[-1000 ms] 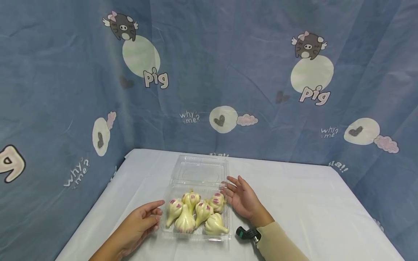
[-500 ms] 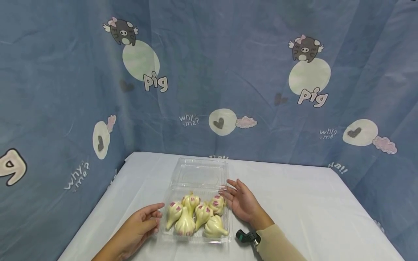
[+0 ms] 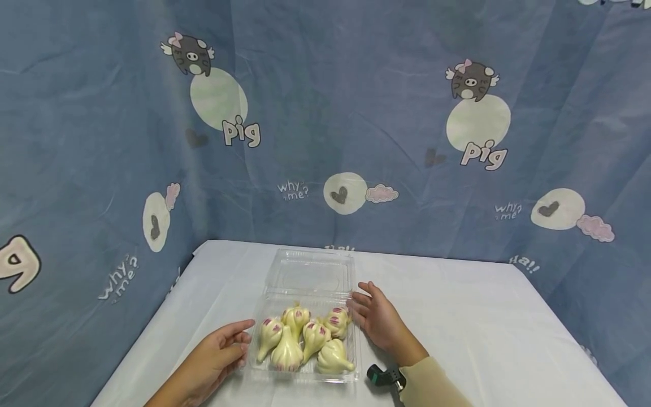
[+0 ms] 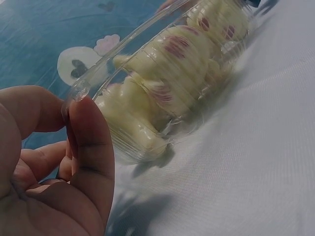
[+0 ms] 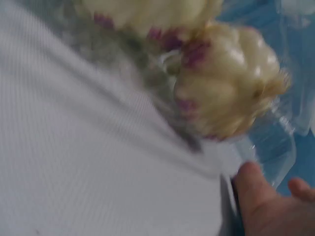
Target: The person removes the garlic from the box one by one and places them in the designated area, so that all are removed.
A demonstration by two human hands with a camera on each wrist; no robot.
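Left wrist: L grip [image 4: 59, 191] pinches box rim [image 4: 133, 45]; R grip [image 3: 380, 321] slack, nr garlic [image 3: 337, 323].

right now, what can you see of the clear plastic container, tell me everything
The clear plastic container is thin, shiny and roughly rectangular, a base joined along one edge to a lid with moulded ridges. It is open, the lid laid back on the far side, the base apparently flat on the white cloth. Six garlic bulbs lie in the base. The left hand has the left rim in a pinching grip; the right hand is by the right side, touch unclear.
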